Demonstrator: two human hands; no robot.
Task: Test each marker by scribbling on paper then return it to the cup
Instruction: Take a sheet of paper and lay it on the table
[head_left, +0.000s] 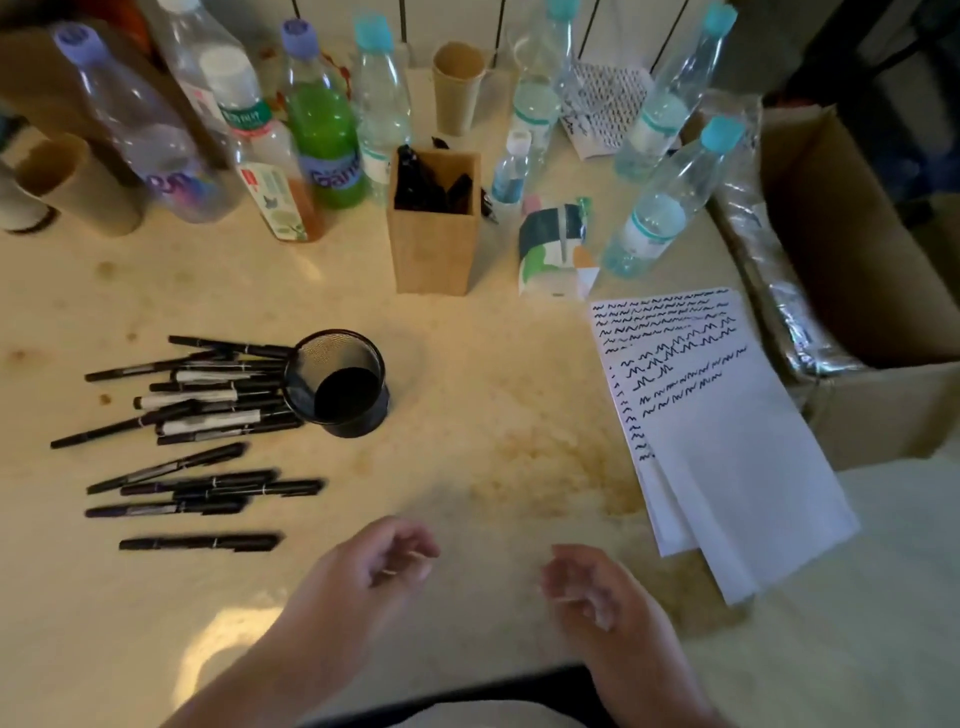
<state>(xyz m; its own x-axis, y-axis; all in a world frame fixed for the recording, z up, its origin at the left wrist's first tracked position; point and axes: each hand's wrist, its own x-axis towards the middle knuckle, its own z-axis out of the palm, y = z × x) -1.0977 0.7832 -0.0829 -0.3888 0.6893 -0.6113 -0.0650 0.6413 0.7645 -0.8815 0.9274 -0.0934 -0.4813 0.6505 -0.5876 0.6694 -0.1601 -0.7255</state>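
A black mesh cup (337, 384) stands upright on the pale table with nothing visible inside it. Several black markers (202, 405) lie scattered flat to its left and front left, the nearest one (200, 543) lying alone. White paper sheets (727, 441) with black scribble lines lie at the right. My left hand (374, 566) hovers near the table's front with fingers loosely curled and holds nothing. My right hand (592, 592) hangs beside it, also loosely curled and holding nothing, just left of the paper's near corner.
Several plastic bottles (322, 119) stand along the back. A wooden box (434, 228) holding dark items stands behind the cup. Cardboard tubes (78, 182) lie at the back left, and an open cardboard box (857, 270) sits at the right edge.
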